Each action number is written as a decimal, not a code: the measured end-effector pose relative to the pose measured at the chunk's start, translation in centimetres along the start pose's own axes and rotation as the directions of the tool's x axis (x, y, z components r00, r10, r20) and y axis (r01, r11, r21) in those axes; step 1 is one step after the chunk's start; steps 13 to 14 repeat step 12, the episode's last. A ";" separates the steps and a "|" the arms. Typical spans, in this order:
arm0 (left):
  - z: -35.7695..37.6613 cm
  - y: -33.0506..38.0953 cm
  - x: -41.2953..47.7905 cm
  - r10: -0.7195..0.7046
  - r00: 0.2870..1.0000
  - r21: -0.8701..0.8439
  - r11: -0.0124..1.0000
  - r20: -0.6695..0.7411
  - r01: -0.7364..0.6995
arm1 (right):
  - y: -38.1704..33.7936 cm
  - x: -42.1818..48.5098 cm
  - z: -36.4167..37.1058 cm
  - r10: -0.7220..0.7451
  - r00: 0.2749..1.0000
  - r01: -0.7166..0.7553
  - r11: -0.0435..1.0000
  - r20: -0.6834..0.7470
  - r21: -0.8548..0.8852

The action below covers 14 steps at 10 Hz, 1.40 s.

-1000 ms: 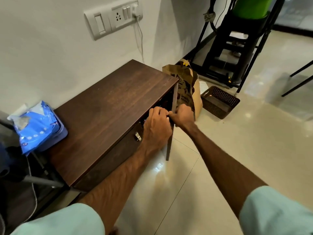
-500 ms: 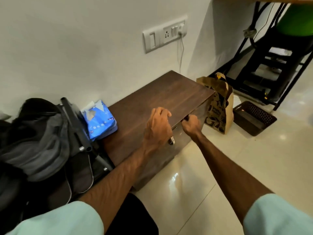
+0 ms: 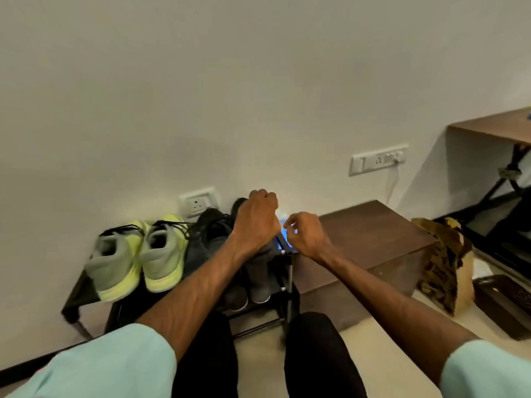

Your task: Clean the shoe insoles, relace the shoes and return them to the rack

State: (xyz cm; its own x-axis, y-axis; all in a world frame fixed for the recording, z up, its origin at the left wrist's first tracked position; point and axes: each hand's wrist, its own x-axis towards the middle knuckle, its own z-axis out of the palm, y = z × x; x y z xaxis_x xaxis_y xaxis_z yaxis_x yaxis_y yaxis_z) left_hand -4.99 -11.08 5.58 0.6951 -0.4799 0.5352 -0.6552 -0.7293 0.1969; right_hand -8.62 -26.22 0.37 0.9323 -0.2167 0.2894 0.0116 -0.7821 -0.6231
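Observation:
A low black shoe rack stands against the wall. On its top shelf is a pair of yellow-green and grey sneakers with black laces, and beside them a dark grey pair. More grey shoes sit on the shelf below. My left hand hovers with curled fingers over the right dark shoe; the blur hides whether it grips anything. My right hand hangs loosely curled and holds nothing, just over a blue wipes pack at the rack's right end.
A dark wooden cabinet stands right of the rack, its door closed. Past it are a printed paper bag and a dark basket on the tiled floor. A wall socket sits behind the shoes. My knees are close to the rack.
Both hands left the cabinet's door and moved left to the shoe rack. The view swung left, so the sneakers now show. The cabinet door is closed.

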 end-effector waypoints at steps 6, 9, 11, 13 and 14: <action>-22.5 -10.0 30.0 0.327 0.810 0.208 0.944 -0.487 -0.256 | -24.9 31.7 -17.2 -0.574 0.526 0.565 0.787 -0.628 -0.247; -52.2 -2.4 51.4 0.318 0.814 0.347 0.925 -0.487 -0.154 | -46.8 42.4 -43.2 -0.644 0.557 0.478 0.765 -0.525 -0.431; -61.1 -3.6 56.7 0.229 0.871 0.476 0.879 -0.434 0.006 | -54.0 47.1 -50.3 -0.592 0.655 0.380 0.796 -0.471 -0.472; -61.5 -4.0 56.4 0.191 0.869 0.464 0.885 -0.457 0.050 | -54.8 47.7 -50.3 -0.588 0.672 0.361 0.791 -0.452 -0.494; -61.5 -4.0 56.4 0.191 0.869 0.464 0.885 -0.457 0.050 | -54.8 47.7 -50.3 -0.588 0.672 0.361 0.791 -0.452 -0.494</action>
